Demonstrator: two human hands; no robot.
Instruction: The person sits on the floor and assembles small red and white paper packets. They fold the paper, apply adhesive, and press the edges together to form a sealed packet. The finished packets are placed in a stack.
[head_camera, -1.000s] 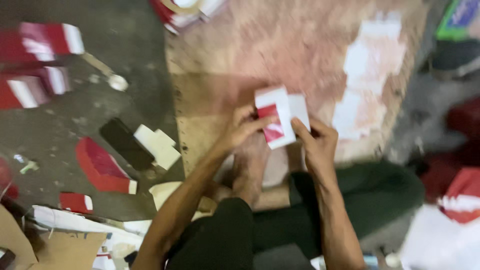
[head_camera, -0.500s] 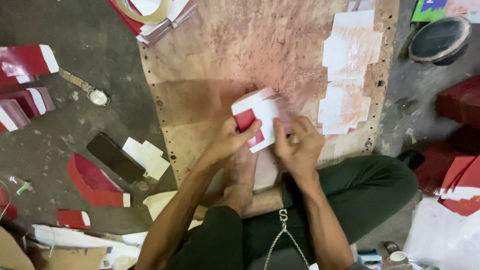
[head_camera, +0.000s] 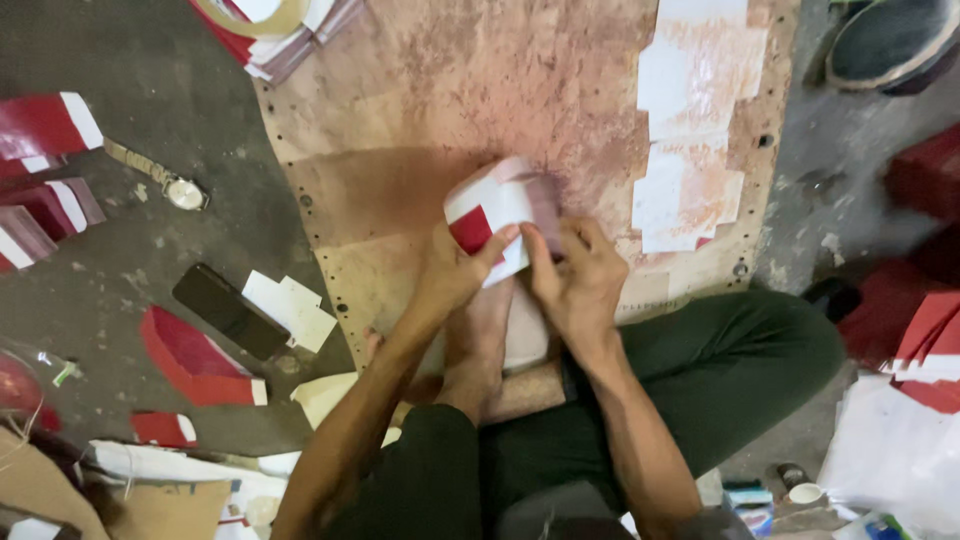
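head view, frame centre: left hand (head_camera: 455, 275) and right hand (head_camera: 580, 285) each grip a folded red-and-white cardboard box (head_camera: 495, 215) over a stained, perforated wooden board (head_camera: 420, 120); black phone (head_camera: 230, 310) lies left.

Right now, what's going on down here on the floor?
A person sitting on the floor holds a small red-and-white cardboard box in both hands over a worn, stained wooden board. The left hand grips its near side, thumb across the red panel; the right hand presses its right edge. Flat red-and-white cardboard blanks, a black phone and a metal-strapped wristwatch lie on the grey floor nearby.
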